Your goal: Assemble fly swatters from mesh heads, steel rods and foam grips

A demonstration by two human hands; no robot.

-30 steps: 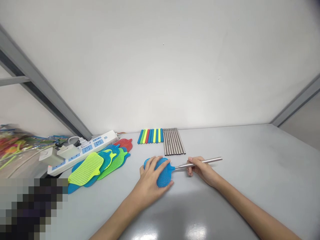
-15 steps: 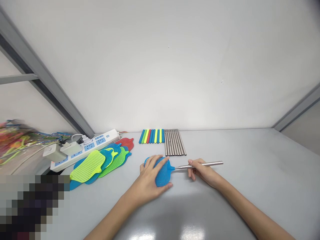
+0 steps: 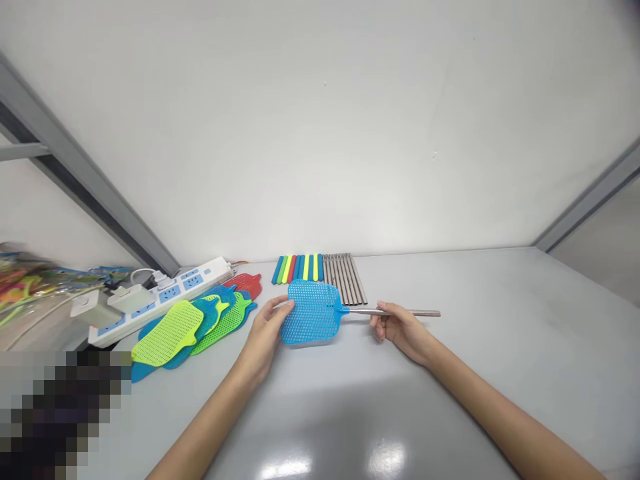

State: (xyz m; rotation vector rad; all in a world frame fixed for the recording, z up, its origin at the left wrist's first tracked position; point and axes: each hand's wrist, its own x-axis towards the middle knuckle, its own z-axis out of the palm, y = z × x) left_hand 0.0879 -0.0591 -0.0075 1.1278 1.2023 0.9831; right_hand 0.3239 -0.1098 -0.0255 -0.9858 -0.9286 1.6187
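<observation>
A blue perforated fly swatter head [image 3: 313,313] is fitted on a thin metal rod [image 3: 423,313], and the two form one fly swatter held level above the table. My left hand [image 3: 267,330] pinches the head's left edge between thumb and fingers. Around the rod, right of the blue neck, my right hand [image 3: 400,327] is closed, with the rod's end sticking out past it. Behind the head lie a row of metal rods [image 3: 347,277] and a row of coloured grip sleeves [image 3: 299,268] in blue, green, yellow and red.
To the left is a pile of loose swatter heads, a yellow one [image 3: 167,333], a green one [image 3: 220,331] and a red one [image 3: 245,285] among them. A white power strip [image 3: 213,270] with plugs runs behind it. Bagged colourful items [image 3: 25,287] sit far left. A wall [image 3: 350,153] stands behind.
My left hand has shifted from over the swatter head to its left edge, uncovering the mesh. Both hands have raised the swatter away from me. The view has turned slightly.
</observation>
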